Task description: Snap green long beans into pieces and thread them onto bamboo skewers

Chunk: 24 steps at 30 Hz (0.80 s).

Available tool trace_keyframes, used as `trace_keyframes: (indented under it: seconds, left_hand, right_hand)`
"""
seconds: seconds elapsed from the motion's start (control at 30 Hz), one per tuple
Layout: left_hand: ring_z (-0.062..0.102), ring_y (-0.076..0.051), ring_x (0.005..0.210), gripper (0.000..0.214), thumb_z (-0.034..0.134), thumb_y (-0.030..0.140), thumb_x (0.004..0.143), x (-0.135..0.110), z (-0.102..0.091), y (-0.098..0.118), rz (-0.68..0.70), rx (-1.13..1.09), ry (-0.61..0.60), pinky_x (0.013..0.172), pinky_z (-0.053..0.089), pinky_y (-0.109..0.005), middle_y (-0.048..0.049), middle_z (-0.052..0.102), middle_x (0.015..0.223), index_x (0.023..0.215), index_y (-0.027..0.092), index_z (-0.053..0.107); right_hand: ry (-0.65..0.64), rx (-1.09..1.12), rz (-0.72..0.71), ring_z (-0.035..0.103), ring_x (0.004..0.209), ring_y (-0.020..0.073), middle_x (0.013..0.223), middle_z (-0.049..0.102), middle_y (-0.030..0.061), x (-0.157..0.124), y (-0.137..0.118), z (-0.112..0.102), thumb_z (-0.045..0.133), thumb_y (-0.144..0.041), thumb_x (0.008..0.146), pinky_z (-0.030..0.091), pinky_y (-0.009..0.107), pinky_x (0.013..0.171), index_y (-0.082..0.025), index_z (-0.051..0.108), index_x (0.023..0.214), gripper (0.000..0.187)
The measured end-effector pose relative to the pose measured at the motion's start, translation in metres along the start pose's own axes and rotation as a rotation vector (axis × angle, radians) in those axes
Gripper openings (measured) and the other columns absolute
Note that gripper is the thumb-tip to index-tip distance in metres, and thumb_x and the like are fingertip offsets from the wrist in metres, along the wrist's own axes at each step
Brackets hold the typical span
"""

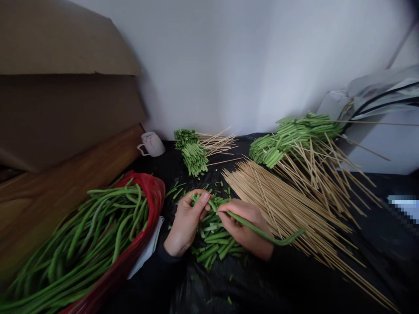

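My left hand (186, 222) and my right hand (244, 226) are closed on one long green bean (262, 233), which runs from the left fingertips through the right hand and curls out to the right. The left thumb and fingers pinch its end. Under both hands lies a heap of short cut bean pieces (214, 240) on the black plastic sheet (294, 283).
A red bag (153, 196) full of whole long beans (94, 235) lies at left. Loose bamboo skewers (281, 205) spread to the right. Skewered bean bundles (194, 157) and a bigger pile (288, 135) sit at the back. A white mug (152, 144) stands by the wall, cardboard boxes (59, 87) at left.
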<state>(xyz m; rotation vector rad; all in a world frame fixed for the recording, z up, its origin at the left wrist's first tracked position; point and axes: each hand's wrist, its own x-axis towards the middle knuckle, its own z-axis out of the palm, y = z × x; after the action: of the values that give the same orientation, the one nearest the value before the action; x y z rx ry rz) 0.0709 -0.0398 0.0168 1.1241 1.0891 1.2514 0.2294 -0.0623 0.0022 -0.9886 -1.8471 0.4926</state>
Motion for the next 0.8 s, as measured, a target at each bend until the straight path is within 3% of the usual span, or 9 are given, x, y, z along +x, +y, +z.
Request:
trace_keyframes:
  seconds: [0.17, 0.3, 0.37, 0.47, 0.6, 0.7, 0.8]
  left_hand:
    - [0.037, -0.007, 0.045, 0.032, 0.071, 0.047, 0.077, -0.001, -0.002, -0.003, 0.084, 0.15, -0.017, 0.045, 0.025, -0.021, 0.0052, 0.051, 0.054, 0.079, 0.016, 0.066]
    - [0.059, -0.016, 0.07, 0.018, 0.068, 0.035, 0.081, -0.004, -0.001, -0.004, 0.275, 0.449, -0.063, 0.067, 0.043, -0.025, -0.0022, 0.068, 0.075, 0.078, 0.017, 0.067]
    - [0.063, -0.018, 0.079, 0.012, 0.066, 0.03, 0.083, -0.007, 0.0, -0.004, 0.362, 0.568, -0.076, 0.076, 0.045, -0.028, -0.0033, 0.07, 0.081, 0.082, 0.018, 0.067]
    - [0.063, -0.019, 0.079, 0.01, 0.063, 0.029, 0.086, -0.009, 0.001, -0.006, 0.403, 0.671, -0.087, 0.076, 0.044, -0.028, -0.0035, 0.07, 0.084, 0.087, 0.019, 0.066]
    - [0.061, -0.017, 0.076, 0.013, 0.062, 0.03, 0.086, -0.01, 0.002, -0.003, 0.308, 0.605, -0.167, 0.074, 0.044, -0.027, -0.0031, 0.068, 0.08, 0.084, 0.018, 0.065]
    - [0.047, -0.01, 0.054, 0.019, 0.06, 0.036, 0.087, -0.008, 0.001, 0.003, 0.115, 0.383, -0.2, 0.053, 0.036, -0.021, 0.0024, 0.057, 0.064, 0.089, 0.017, 0.064]
    - [0.029, -0.005, 0.042, 0.021, 0.055, 0.037, 0.089, -0.004, -0.001, 0.011, -0.036, 0.103, -0.162, 0.043, 0.021, -0.02, 0.0064, 0.048, 0.058, 0.085, 0.017, 0.058]
  right_hand:
    - [-0.006, -0.061, -0.023, 0.055, 0.063, 0.0129, 0.068, 0.058, 0.0003, -0.001, 0.003, 0.002, 0.05, -0.011, 0.085, 0.04, 0.025, 0.06, -0.021, 0.061, 0.073, 0.019]
    - [0.008, -0.102, -0.041, 0.053, 0.061, 0.0134, 0.066, 0.057, 0.0009, -0.002, 0.001, 0.004, 0.049, -0.014, 0.087, 0.039, 0.026, 0.059, -0.021, 0.059, 0.07, 0.021]
    - [0.013, -0.168, -0.056, 0.053, 0.06, 0.0142, 0.065, 0.057, 0.0017, -0.004, 0.0, 0.006, 0.047, -0.014, 0.088, 0.037, 0.027, 0.058, -0.021, 0.058, 0.068, 0.024]
    - [0.025, -0.274, -0.09, 0.051, 0.057, 0.0143, 0.063, 0.055, 0.0018, -0.007, 0.0, 0.007, 0.047, -0.014, 0.087, 0.034, 0.029, 0.056, -0.021, 0.057, 0.066, 0.025]
    - [0.105, -0.294, -0.021, 0.052, 0.06, 0.0144, 0.065, 0.056, 0.0017, -0.005, 0.005, 0.0, 0.049, -0.014, 0.084, 0.036, 0.028, 0.058, -0.02, 0.056, 0.065, 0.022]
    - [0.187, -0.132, 0.158, 0.054, 0.061, 0.0139, 0.065, 0.058, 0.0007, 0.005, 0.009, -0.012, 0.053, -0.018, 0.084, 0.039, 0.027, 0.06, -0.02, 0.058, 0.068, 0.017]
    - [0.054, 0.209, 0.43, 0.05, 0.049, 0.011, 0.057, 0.056, -0.0023, 0.014, 0.01, -0.021, 0.056, -0.033, 0.087, 0.038, 0.024, 0.05, -0.02, 0.061, 0.072, 0.021]
